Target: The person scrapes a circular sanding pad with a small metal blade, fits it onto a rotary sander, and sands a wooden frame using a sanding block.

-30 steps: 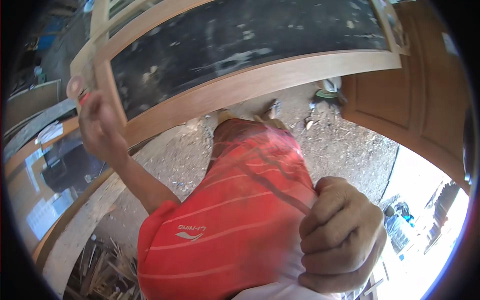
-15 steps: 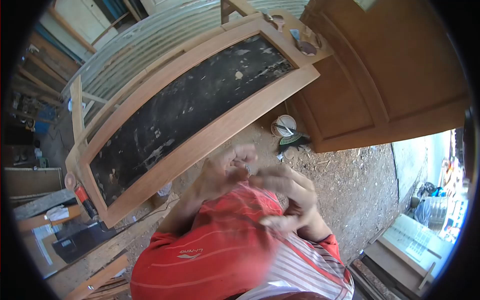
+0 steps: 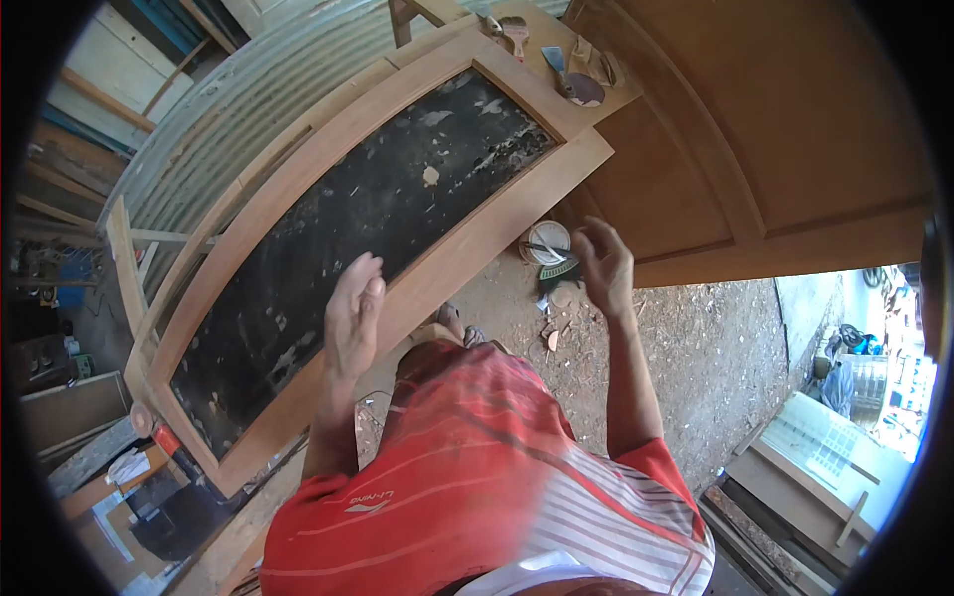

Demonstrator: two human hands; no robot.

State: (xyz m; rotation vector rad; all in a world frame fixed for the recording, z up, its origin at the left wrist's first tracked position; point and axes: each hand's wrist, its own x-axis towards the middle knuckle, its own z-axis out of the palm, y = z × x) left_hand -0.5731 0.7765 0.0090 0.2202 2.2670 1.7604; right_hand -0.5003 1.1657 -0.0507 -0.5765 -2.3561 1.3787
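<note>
My left hand (image 3: 354, 316) is raised over the near edge of a wooden frame (image 3: 447, 266) with a dark, pale-spotted panel (image 3: 348, 233). Its fingers are extended and nothing is in it. To the right, my right hand (image 3: 604, 266) is up in the air with fingers apart and slightly bent, also empty, beside a white bucket (image 3: 549, 241) on the ground. At the frame's lower left corner lies a red and black power tool (image 3: 177, 453) with a round disc head.
A brush (image 3: 515, 36), a scraper (image 3: 555, 62) and a round sanding disc (image 3: 585, 89) lie on a board beyond the frame. A large brown panelled door (image 3: 795, 129) stands at the right. Boards (image 3: 810, 502) are stacked lower right; wood scraps litter the ground.
The red tool, held in my left hand earlier, was let go at the frame's corner. My hands came together near my chest, then moved apart. The right hand opened, and the view shifted.
</note>
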